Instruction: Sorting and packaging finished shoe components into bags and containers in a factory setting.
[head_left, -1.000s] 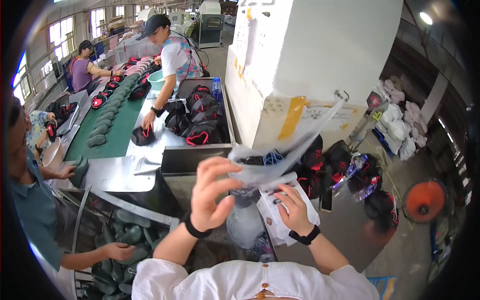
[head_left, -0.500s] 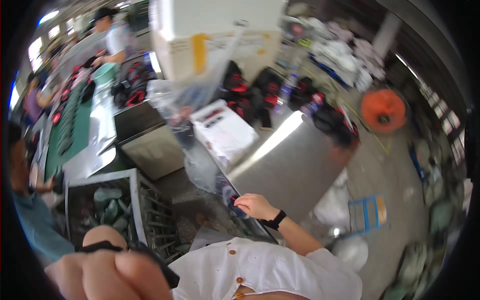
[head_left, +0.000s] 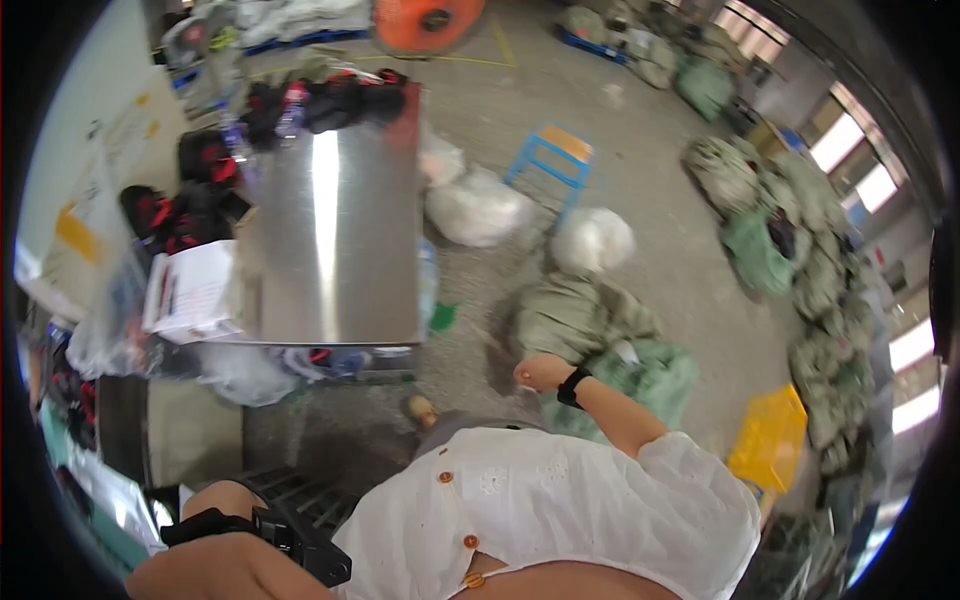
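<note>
My right hand (head_left: 543,372), a black watch on its wrist, hangs in front of my body with the fingers curled in; I see nothing in it. Behind and below it on the floor lie a dull green sack (head_left: 570,318) and a lighter green sack (head_left: 650,385), with no clear contact. Close to the camera at the lower left is my left hand (head_left: 235,570), large and cut off by the lower edge. A black strap with a clip-like black device (head_left: 300,545) sits by its wrist. Its fingers are hidden.
A shiny metal table (head_left: 370,220) stands ahead left, bearing black-and-red items (head_left: 340,100) and a white box (head_left: 195,290). White bundles (head_left: 480,205), a blue-framed stool (head_left: 550,160) and a yellow crate (head_left: 768,435) stand on the floor. Sacks (head_left: 730,175) line the right side.
My view has swung to the right, so the metal table now appears farther left. My right hand has gone from beside the table's edge to in front of the green sacks. Its fingers are more curled.
</note>
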